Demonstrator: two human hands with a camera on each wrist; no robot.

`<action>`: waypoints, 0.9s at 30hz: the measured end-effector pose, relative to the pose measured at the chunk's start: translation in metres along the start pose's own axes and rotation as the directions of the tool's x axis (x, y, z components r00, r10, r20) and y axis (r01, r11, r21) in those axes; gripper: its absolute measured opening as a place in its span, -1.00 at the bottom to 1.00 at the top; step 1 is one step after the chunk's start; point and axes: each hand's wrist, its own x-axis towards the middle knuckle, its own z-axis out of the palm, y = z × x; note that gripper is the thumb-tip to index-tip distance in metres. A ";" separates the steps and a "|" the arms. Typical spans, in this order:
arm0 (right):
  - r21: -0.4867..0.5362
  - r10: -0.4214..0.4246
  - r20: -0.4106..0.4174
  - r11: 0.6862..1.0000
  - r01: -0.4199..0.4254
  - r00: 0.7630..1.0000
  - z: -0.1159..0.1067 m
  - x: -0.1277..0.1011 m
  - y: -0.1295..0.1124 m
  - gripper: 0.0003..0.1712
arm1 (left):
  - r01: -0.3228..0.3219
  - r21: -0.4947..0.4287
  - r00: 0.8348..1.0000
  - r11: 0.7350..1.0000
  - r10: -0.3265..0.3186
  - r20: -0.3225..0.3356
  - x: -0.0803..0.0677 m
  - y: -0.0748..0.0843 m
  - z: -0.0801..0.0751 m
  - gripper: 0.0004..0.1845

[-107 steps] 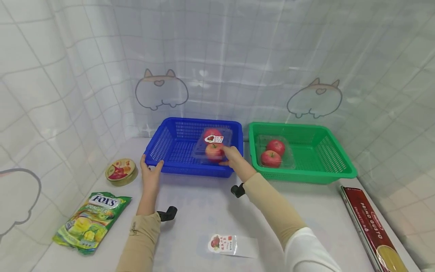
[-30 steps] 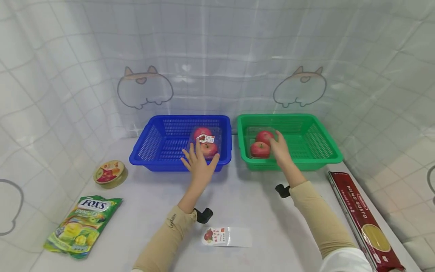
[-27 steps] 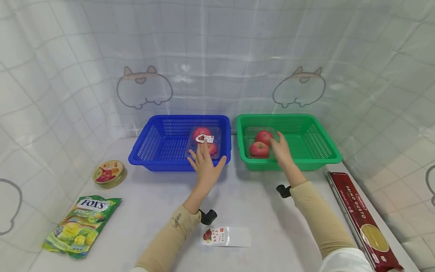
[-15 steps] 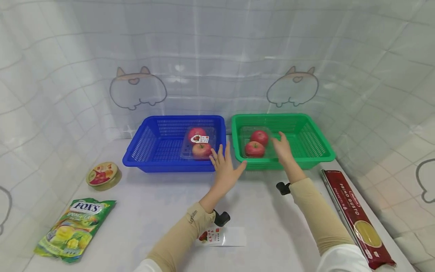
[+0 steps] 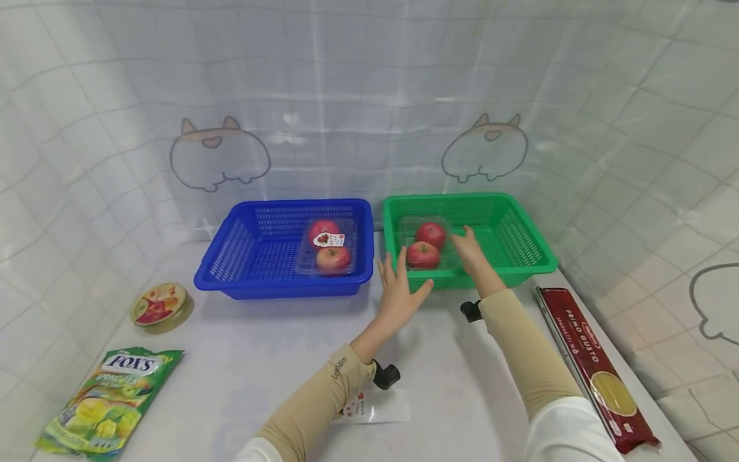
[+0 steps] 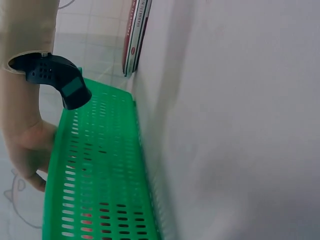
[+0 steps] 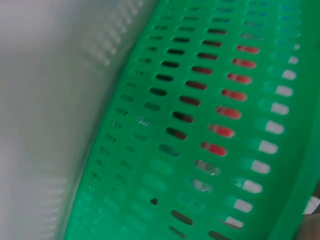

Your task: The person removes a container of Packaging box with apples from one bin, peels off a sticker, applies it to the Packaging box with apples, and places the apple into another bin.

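My right hand (image 5: 472, 255) reaches over the front rim of the green basket (image 5: 508, 273), fingers spread at the right edge of a clear plastic clamshell of apples (image 5: 430, 247). Two red apples show inside that pack. My left hand (image 5: 397, 298) is just in front of the basket's left front corner, fingers spread and nothing in them. In the left wrist view my right hand (image 6: 31, 150) bends over the rim, its fingertips partly hidden behind the basket wall (image 6: 100, 150). The right wrist view shows the slotted basket wall (image 7: 170, 110) with red behind the slots.
To the left stands a blue basket (image 5: 283, 285) with another apple clamshell (image 5: 333, 260), bearing a label. A round tin (image 5: 161, 308) and a green FOX'S candy bag (image 5: 110, 404) lie at left. Spaghetti (image 5: 594, 369) lies right; a label strip (image 5: 383, 407) lies near my left sleeve.
My left hand has left the blue basket's corner and moved right to the green basket. My right hand has let go of the blue basket's apple pack and gone to the other one.
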 end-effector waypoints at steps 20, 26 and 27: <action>-0.048 0.131 0.196 0.991 -0.124 0.972 0.002 0.024 0.022 -0.25 | 0.214 -0.239 0.976 0.947 -0.196 0.095 0.017 -0.031 0.007 -0.26; 0.001 0.135 0.173 0.991 -0.137 0.976 -0.006 0.057 0.039 -0.25 | 0.197 -0.232 0.979 0.953 -0.180 0.091 0.024 -0.032 0.007 -0.26; 0.004 0.119 0.177 0.993 -0.122 0.977 -0.010 0.074 0.049 -0.25 | 0.197 -0.230 0.979 0.953 -0.180 0.092 0.025 -0.031 0.007 -0.25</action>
